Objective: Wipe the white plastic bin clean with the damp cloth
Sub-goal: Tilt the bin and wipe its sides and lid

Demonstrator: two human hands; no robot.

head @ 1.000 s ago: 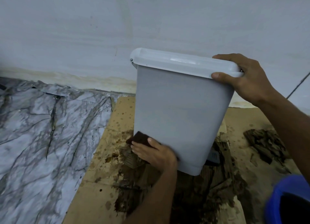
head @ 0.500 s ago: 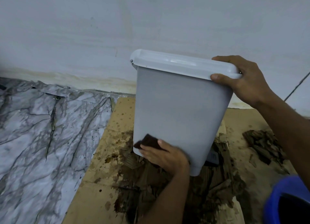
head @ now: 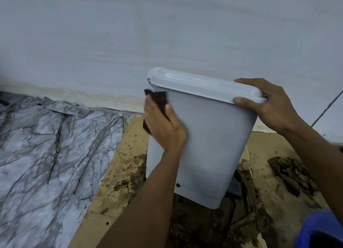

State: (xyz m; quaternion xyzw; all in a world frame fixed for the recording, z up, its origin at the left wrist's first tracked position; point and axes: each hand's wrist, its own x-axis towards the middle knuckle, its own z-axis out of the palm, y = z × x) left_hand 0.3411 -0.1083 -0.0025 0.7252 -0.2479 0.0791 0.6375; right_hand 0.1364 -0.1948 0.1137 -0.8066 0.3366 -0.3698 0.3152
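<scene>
You have the white plastic bin [head: 213, 136] tipped back towards the wall [head: 167, 34], its lower end over the wet, stained cardboard [head: 115, 192] on the floor. Your right hand [head: 267, 106] grips it at the right corner of the closed lid [head: 194, 82], thumb on the front of the rim and the other fingers curled over the top. Your left hand [head: 165, 129] lies fairly flat on the dark cloth [head: 157, 99], fingers [head: 149, 108] roughly straight, pressing it against the upper left of the near wall, just under the hinge.

The bin looks light and thin-walled, so expect the panel to give a little under a hard press and the whole thing to swing if the lid grip loosens. Wet plastic will likely be slick; the lid rim is the surest hold, though it may lift on its hinge. The cloth is soft and folds round the corner edge.

A dark spot [head: 178, 185] sits low on the near wall, beside your forearm. Whether the base touches the cardboard is hard to tell. The far sides and the inside are hidden. A grey part [head: 234, 189] peeks out behind the base, possibly a pedal. A blue object [head: 319, 229] is cut off at the lower right, and a marble-patterned sheet [head: 46, 155] lies to the left.
</scene>
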